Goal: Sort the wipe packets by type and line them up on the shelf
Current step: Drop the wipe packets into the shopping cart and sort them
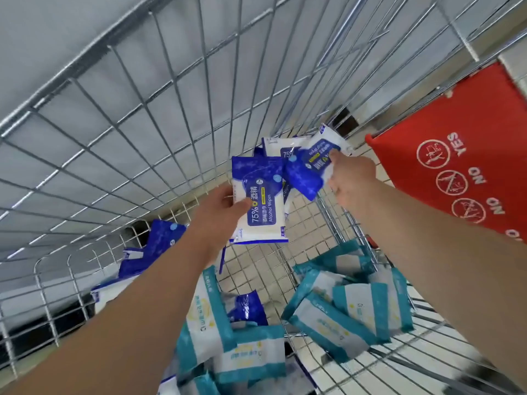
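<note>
My left hand [219, 208] grips a blue-and-white alcohol wipes packet [261, 203] by its left edge, label facing me, above the wire cart. My right hand [352, 173] pinches a second blue alcohol wipes packet [309, 162], tilted, just right of the first. Another blue packet [281, 146] shows behind them. Several teal-and-white wipe packets [342, 309] lie heaped at the lower right, and more teal packets [228, 346] at the bottom centre. Further blue packets [154, 252] lie at the left against the mesh.
Wire mesh walls [142, 124] of the cart rise on the left and far side. A red child-seat flap [462, 166] with YES/NO symbols stands at the right. Tiled floor shows through the cart's wire bottom [256, 269].
</note>
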`<state>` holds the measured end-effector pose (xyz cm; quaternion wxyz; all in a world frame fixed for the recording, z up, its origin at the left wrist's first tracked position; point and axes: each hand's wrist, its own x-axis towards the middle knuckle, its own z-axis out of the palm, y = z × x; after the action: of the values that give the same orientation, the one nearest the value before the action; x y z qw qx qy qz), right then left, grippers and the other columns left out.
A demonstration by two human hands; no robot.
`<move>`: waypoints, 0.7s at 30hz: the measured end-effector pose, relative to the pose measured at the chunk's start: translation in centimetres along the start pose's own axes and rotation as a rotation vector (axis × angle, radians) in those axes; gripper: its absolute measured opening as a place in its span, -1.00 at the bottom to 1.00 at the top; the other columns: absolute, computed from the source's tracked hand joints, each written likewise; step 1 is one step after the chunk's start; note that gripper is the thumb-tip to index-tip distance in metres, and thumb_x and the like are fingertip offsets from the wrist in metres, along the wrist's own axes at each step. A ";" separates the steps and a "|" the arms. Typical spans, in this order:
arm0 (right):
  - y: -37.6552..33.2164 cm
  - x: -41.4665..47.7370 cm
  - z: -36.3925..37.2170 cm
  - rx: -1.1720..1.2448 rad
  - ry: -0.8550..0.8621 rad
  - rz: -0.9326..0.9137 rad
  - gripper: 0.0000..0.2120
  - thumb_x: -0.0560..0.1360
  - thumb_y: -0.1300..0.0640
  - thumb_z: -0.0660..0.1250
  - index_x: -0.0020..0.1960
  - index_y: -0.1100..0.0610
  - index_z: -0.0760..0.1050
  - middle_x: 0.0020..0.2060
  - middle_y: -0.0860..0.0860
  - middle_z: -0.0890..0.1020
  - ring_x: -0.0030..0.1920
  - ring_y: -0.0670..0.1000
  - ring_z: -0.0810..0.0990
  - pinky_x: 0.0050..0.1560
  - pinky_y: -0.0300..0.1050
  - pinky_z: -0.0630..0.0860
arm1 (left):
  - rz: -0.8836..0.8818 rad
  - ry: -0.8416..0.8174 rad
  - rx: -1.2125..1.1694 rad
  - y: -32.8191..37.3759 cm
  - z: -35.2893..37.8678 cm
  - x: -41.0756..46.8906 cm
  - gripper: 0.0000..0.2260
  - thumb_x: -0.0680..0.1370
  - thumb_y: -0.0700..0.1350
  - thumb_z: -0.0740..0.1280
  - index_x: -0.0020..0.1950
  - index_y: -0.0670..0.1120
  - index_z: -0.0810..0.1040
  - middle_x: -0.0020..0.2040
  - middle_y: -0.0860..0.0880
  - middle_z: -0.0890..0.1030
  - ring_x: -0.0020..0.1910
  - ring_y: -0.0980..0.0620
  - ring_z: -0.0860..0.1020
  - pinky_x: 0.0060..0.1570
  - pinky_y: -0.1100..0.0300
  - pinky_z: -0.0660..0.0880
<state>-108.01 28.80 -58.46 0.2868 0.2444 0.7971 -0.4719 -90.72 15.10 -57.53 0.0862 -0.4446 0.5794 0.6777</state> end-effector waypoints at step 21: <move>-1.3 -3.9 -3.1 -0.114 -0.411 -0.051 -0.85 0.45 0.08 0.45 -0.15 0.12 0.51 -0.24 0.04 0.67 -0.36 -0.08 0.55 -0.31 -0.21 0.49 | 0.211 -0.102 0.141 4.7 3.4 1.4 -0.71 0.54 0.02 0.36 0.25 0.03 0.51 -0.02 0.05 0.68 -0.09 0.11 0.67 -0.10 0.18 0.58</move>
<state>-106.77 30.57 -53.80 0.4448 0.1061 0.7532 -0.4729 -96.24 16.02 -55.41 0.0747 -0.3388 0.6639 0.6625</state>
